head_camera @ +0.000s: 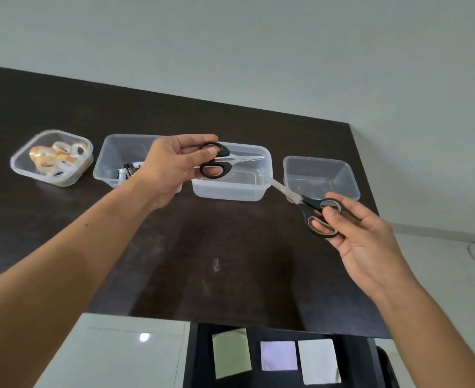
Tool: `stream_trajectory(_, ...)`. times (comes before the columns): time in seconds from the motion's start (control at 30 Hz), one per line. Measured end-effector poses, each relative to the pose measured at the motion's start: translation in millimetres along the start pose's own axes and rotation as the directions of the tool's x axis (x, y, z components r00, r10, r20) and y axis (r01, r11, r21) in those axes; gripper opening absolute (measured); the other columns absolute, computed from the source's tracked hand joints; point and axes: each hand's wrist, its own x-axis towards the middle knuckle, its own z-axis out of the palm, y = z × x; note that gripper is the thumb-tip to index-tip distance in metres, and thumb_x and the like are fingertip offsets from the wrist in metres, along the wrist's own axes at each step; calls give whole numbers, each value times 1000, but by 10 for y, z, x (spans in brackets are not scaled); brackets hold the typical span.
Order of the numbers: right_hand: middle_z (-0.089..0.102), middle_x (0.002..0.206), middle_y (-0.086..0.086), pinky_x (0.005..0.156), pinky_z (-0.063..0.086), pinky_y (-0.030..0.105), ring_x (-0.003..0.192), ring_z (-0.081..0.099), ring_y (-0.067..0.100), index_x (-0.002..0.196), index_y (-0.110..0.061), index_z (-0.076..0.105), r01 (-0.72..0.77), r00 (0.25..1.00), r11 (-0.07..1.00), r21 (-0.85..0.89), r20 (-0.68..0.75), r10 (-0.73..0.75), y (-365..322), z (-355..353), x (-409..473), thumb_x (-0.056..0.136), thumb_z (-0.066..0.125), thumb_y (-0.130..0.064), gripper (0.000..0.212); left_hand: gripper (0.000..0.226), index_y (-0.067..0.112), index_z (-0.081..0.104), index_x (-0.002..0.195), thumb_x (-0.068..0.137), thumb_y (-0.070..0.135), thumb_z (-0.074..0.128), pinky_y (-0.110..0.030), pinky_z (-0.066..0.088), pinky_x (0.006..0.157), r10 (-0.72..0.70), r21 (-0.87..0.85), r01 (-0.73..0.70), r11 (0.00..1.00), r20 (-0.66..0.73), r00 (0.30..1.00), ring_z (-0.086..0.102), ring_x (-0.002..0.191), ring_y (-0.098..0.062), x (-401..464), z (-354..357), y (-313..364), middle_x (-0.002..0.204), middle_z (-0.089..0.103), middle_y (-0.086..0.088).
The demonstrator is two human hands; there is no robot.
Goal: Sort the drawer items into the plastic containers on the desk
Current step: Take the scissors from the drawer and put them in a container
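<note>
Landmark: I take the third tub (232, 189), clear plastic, on the dark bench (174, 247).
Tape tub (52, 158): far left of it, holding tape rolls.
Second tub (116, 161): just left of it, batteries (127, 171) inside.
Left grip (174, 169): I see it closed on black-handled scissors (219, 161), fingers through the loops, blades over the landmark.
Fourth tub (321, 177): just right of it.
Right grip (356, 233): closed on grey-lined scissors (314, 211), their tip at the landmark's right rim.
Drawer (281, 357): near edge, three paper pads inside.
</note>
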Motion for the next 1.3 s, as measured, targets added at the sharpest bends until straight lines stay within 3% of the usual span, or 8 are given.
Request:
stream_trajectory(0.13, 78, 102, 9, 84, 64, 31, 100, 79, 26, 123, -3, 73, 6, 1000, 999, -37, 3, -6, -63, 152, 242, 77, 76, -7, 47, 27, 3, 73, 120, 93, 1, 73, -37, 66, 85, -19, 113, 17, 993, 16, 1000, 78, 101, -33, 292, -3, -27, 109, 80, -17)
stream_trajectory(0.23, 79, 101, 9, 83, 65, 30, 101, 79, 26, 118, -6, 75, 9, 1000, 997, -74, 12, -8, -68, 247, 393, 80, 76, -6, 38, 25, 7, 75, 117, 93, 3, 74, -30, 64, 87, -24, 160, 19, 987, 28, 999, 79, 102, -24, 364, -59, -70, 110, 81, -13)
stream_trajectory(0.47, 73, 111, 18, 87, 65, 33, 104, 78, 28, 123, -4, 73, -13, 999, 989, -149, 36, 18, -41, 470, 631, 95, 69, 4, 29, 25, 5, 74, 117, 92, 2, 74, -34, 61, 96, -7, 110, 9, 994, -18, 1000, 77, 108, -28, 369, -302, -171, 113, 79, -15)
stream_trajectory(0.6, 77, 106, 9, 97, 63, 41, 92, 82, 24, 124, -6, 73, -15, 997, 969, -245, 67, 32, -65, 679, 844, 96, 71, 1, 28, 21, 9, 75, 111, 90, 4, 75, -38, 61, 97, -8, 38, 10, 999, -41, 999, 78, 107, -28, 325, -428, -185, 109, 81, -12)
stream_trajectory(0.8, 77, 109, 17, 85, 67, 35, 94, 82, 26, 121, -4, 73, -37, 979, 930, -366, 175, 108, 24, 1109, 1177, 95, 72, 3, 27, 40, 5, 74, 116, 78, 16, 80, -39, 61, 97, 2, 0, -2, 1000, -58, 998, 78, 104, -27, 259, -558, -205, 109, 81, -12)
stream_trajectory(0.97, 79, 115, 14, 104, 60, 41, 108, 78, 22, 113, -15, 78, -1, 979, 883, -469, 178, 96, 205, 1181, 1295, 94, 77, -6, 21, 49, 10, 76, 113, 68, 27, 87, -40, 60, 99, -17, 10, 17, 1000, -51, 999, 78, 105, -27, 239, -611, -254, 112, 81, -12)
stream_trajectory(1.3, 81, 111, 14, 103, 60, 40, 108, 79, 23, 117, -8, 76, 72, 982, 922, -381, 187, 1, 153, 1067, 1257, 94, 78, -5, 23, 40, 7, 75, 117, 78, 16, 81, -42, 60, 100, -4, 11, 5, 1000, -65, 998, 77, 108, -29, 224, -602, -264, 113, 80, -12)
